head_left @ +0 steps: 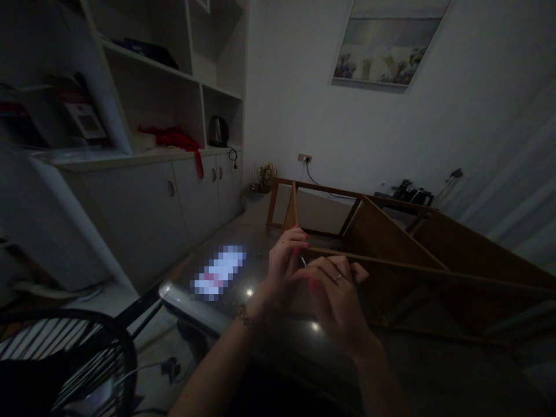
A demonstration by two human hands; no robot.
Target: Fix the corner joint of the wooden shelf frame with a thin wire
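A wooden shelf frame (pixel 391 243) lies on its side on the table, with slanted boards inside it. My left hand (pixel 286 258) is closed at the near left end of its front rail, fingertips pinched together; what they hold is hidden. Just to the right, my right hand (pixel 341 289) is curled, with a ring on one finger. A thin shiny metal rod (pixel 303 262), perhaps a hex key, shows between the two hands and reaches the right hand's bent fingers. Its full shape is covered.
A lit, blurred phone screen (pixel 219 272) lies on the glossy table (pixel 256 231) to the left. A black round-backed chair (pixel 125 347) stands at lower left. White cabinets (pixel 143 202) hold a kettle (pixel 218 131) and red cloth (pixel 176 139). Behind the frame is a wall socket (pixel 304 157).
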